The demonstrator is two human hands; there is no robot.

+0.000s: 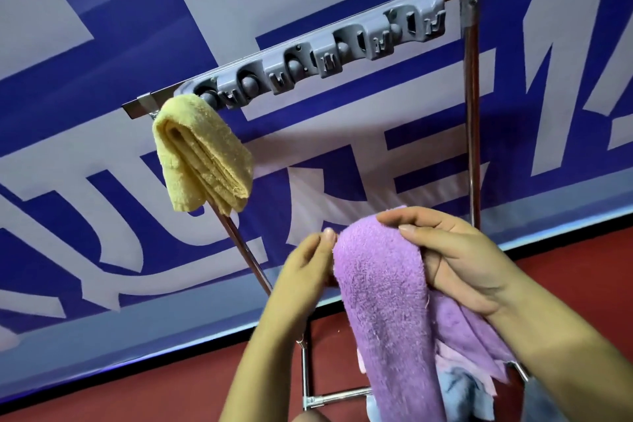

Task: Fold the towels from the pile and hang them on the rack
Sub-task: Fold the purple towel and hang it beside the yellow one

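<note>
Two hands grip the purple towel [383, 301] below the rack [474, 106]: left hand [301, 271] fingers pinching its edge, right hand [455, 260] fingers curled over the fold; yellow towel [202, 154] hangs folded.

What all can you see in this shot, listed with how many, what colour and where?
yellow towel: one, yellow, folded, hanging from the left end of the rack's holder strip
purple towel: one, purple, held up low in the middle
other towels: a few, pale pink and light blue, low down behind the purple one
holder strip: one, grey plastic, along the rack's top bar
rack: one, chrome tubes with a dark top bar, centre
wall banner: one, blue with pale grey shapes, behind the rack
floor: red, lower right
left hand: one, fingers pinching the purple towel's left edge
right hand: one, gripping the purple towel's top
</note>
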